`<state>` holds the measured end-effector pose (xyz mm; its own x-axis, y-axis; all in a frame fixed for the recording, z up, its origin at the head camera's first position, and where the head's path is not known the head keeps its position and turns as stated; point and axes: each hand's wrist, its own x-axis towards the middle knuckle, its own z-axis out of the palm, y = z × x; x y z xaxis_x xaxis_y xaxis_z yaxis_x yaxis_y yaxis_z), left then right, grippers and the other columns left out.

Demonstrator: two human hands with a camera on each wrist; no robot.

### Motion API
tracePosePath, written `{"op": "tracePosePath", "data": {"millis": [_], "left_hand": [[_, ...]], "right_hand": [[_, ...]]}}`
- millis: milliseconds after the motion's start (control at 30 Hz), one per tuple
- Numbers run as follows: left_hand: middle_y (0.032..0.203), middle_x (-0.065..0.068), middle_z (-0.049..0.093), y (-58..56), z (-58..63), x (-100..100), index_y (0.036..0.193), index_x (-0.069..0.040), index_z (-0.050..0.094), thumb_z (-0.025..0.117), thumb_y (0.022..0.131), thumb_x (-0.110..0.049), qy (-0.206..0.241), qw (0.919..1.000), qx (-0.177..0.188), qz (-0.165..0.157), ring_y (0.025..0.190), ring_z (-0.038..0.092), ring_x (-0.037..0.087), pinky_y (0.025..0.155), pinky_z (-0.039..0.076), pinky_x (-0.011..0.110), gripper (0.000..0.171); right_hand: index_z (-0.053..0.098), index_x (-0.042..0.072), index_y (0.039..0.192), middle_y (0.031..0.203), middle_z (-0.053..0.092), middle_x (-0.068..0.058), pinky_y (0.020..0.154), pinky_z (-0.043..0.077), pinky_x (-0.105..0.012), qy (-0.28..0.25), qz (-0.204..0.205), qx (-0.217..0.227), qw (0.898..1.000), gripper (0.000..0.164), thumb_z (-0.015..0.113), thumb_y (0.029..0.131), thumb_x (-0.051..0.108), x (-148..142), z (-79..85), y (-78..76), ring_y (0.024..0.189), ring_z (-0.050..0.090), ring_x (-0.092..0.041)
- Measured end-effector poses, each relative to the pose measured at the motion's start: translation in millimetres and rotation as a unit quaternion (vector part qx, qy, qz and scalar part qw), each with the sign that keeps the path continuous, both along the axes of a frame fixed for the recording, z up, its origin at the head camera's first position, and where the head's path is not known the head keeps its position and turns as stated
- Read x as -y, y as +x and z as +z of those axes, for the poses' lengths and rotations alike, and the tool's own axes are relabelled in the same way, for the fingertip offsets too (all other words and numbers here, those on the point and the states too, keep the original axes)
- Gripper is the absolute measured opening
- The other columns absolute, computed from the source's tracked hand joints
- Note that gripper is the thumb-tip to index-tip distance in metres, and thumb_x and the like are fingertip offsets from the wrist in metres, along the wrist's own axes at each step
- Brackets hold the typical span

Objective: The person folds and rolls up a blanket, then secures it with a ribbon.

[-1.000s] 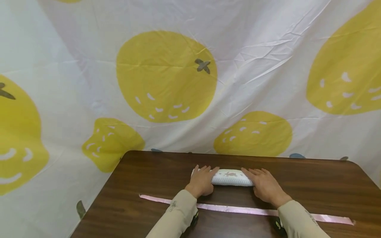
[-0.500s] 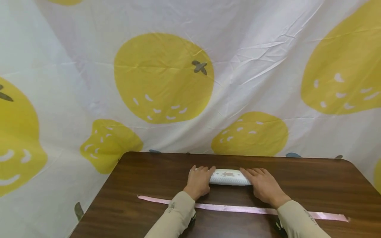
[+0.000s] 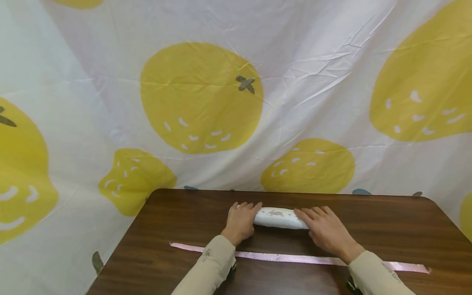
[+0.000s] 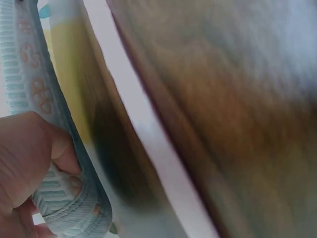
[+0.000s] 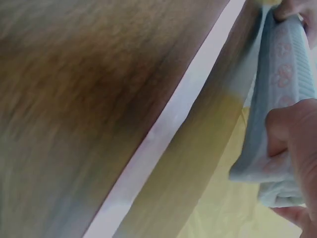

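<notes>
A rolled-up towel (image 3: 278, 218), white with pale blue ribbing and small brownish-pink printed figures, lies crosswise between my hands near the table's far side. My left hand (image 3: 240, 221) grips its left end. In the left wrist view the thumb (image 4: 64, 153) bends over the towel (image 4: 37, 74), with fingers partly seen beneath. The right end is in my right hand (image 3: 329, 230). The right wrist view shows that thumb (image 5: 280, 126) on top of the towel (image 5: 282, 64) and folded layers at the end. Whether the towel touches the table is hard to tell.
A shiny pink ribbon strip (image 3: 287, 258) runs across the brown wooden table (image 3: 177, 213), passing under both forearms. Behind the table hangs a white cloth (image 3: 206, 172) with large yellow fruit prints.
Both hands and the towel have shifted slightly left, and the towel's left end has risen a little. The head view has turned slightly; the ribbon stays on the table.
</notes>
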<state>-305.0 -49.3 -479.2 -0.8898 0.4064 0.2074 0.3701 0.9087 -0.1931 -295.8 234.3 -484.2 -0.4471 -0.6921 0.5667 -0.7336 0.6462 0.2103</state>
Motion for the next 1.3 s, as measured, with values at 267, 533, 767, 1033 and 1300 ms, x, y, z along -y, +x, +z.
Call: {"op": "tracePosePath", "data": {"millis": [267,533,767,1033,1300], "left_hand": [[0.137,0.002,0.061,-1.3,11.0,10.0,0.146,-0.026,0.048,0.073,0.080,-0.010,0.010,0.9996,0.028,-0.004,0.129,0.055,0.025,0.109,0.040,0.048,0.072],[0.140,0.003,0.058,-5.3,16.3,17.1,0.146,-0.025,0.049,0.073,0.079,-0.008,0.020,0.9991,0.033,-0.019,0.133,0.051,0.025,0.110,0.038,0.048,0.073],[0.141,0.001,0.058,-7.2,16.2,19.3,0.145,-0.025,0.050,0.074,0.079,-0.008,0.022,0.9988,0.023,-0.036,0.134,0.050,0.024,0.110,0.039,0.045,0.073],[0.145,0.000,0.055,-8.8,19.6,15.3,0.146,-0.024,0.049,0.075,0.081,-0.007,0.015,0.9973,0.032,-0.065,0.136,0.048,0.022,0.111,0.039,0.040,0.073],[0.146,-0.002,0.053,-10.5,25.0,4.3,0.147,-0.025,0.047,0.076,0.080,-0.005,0.001,0.9941,0.036,-0.102,0.137,0.047,0.021,0.111,0.039,0.037,0.076]], "right_hand": [[0.061,0.004,0.129,0.115,0.069,-0.011,0.079,0.050,-0.046,-0.015,0.063,-0.044,0.997,0.061,0.063,0.069,0.013,0.3,11.8,10.1,0.095,0.065,-0.029],[0.059,0.000,0.130,0.117,0.066,-0.014,0.082,0.052,-0.045,-0.030,0.120,-0.062,0.990,0.061,0.063,0.071,0.017,4.7,25.2,24.5,0.099,0.064,-0.030],[0.059,0.000,0.129,0.117,0.065,-0.014,0.084,0.051,-0.041,-0.024,0.136,-0.067,0.988,0.077,0.081,0.057,0.018,11.4,32.1,41.6,0.098,0.062,-0.028],[0.060,-0.003,0.129,0.118,0.066,-0.011,0.086,0.048,-0.039,-0.062,0.200,-0.086,0.974,0.065,0.067,0.069,0.021,22.1,39.5,58.9,0.098,0.061,-0.025],[0.065,0.001,0.120,0.111,0.068,-0.008,0.101,0.041,-0.045,-0.059,0.231,-0.109,0.965,0.041,0.042,0.101,0.028,31.7,45.5,74.4,0.101,0.063,-0.029]]}}
